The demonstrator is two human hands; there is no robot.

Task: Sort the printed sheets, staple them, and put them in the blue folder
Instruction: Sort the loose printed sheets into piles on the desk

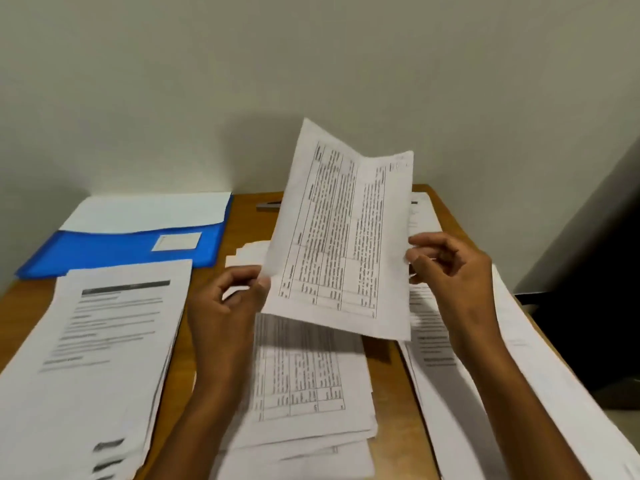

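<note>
A printed sheet with a table (341, 233) is held up above the wooden table, bent along its length. My left hand (225, 306) pinches its lower left edge and my right hand (450, 271) pinches its right edge. Below it lies a loose pile of similar table sheets (308, 382). A stack of text sheets (93, 358) sits at the left, another stack (467, 375) at the right. The blue folder (117, 249) lies at the back left with white paper in it. A stapler (268, 205) shows partly behind the raised sheet.
The wooden table (391, 375) stands against a pale wall. Its right edge runs diagonally past the right stack, with a dark object and floor beyond. Several small white sheets (247, 256) lie behind my left hand.
</note>
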